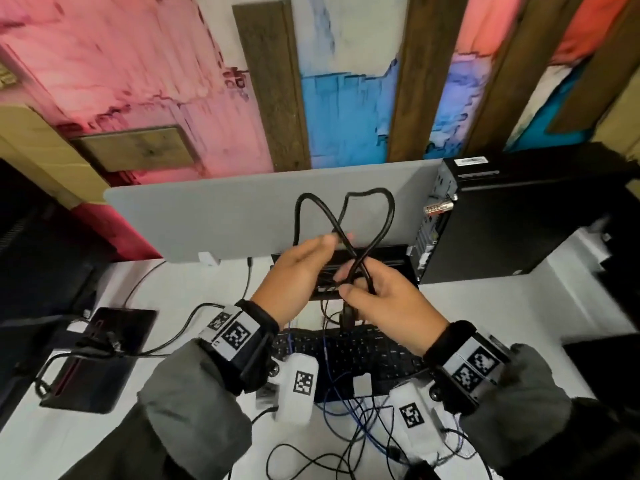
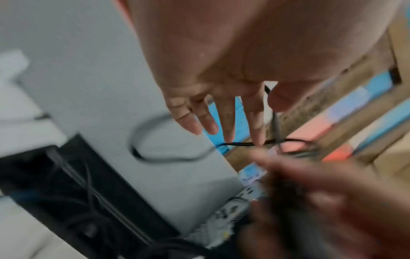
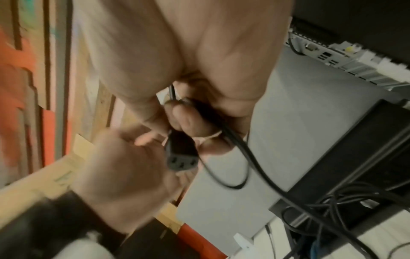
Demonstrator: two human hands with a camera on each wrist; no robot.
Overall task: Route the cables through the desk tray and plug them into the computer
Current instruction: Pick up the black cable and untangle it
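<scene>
A black power cable [image 1: 393, 211] stands in two loops in front of the grey divider, held up by both hands. My left hand [image 1: 325, 244] pinches one strand between thumb and forefinger, the other fingers straight [image 2: 226, 112]. My right hand [image 1: 349, 285] grips the cable near its end with curled fingers [image 3: 188, 121]. The three-hole plug [image 3: 182, 157] hangs just below that hand. The black desk tray [image 1: 394, 265] lies right behind the hands, with cables in it [image 3: 355, 149]. The black computer tower [image 1: 512, 220] stands at the right, its rear ports [image 3: 332, 57] facing the tray.
A black keyboard [image 1: 363, 351] lies under the wrists amid tangled black and blue cables [image 1: 346, 403]. The grey divider panel [image 1: 207, 216] closes the desk's back edge. A dark flat device [image 1: 100, 358] with cords and a monitor [image 1: 34, 254] are at the left.
</scene>
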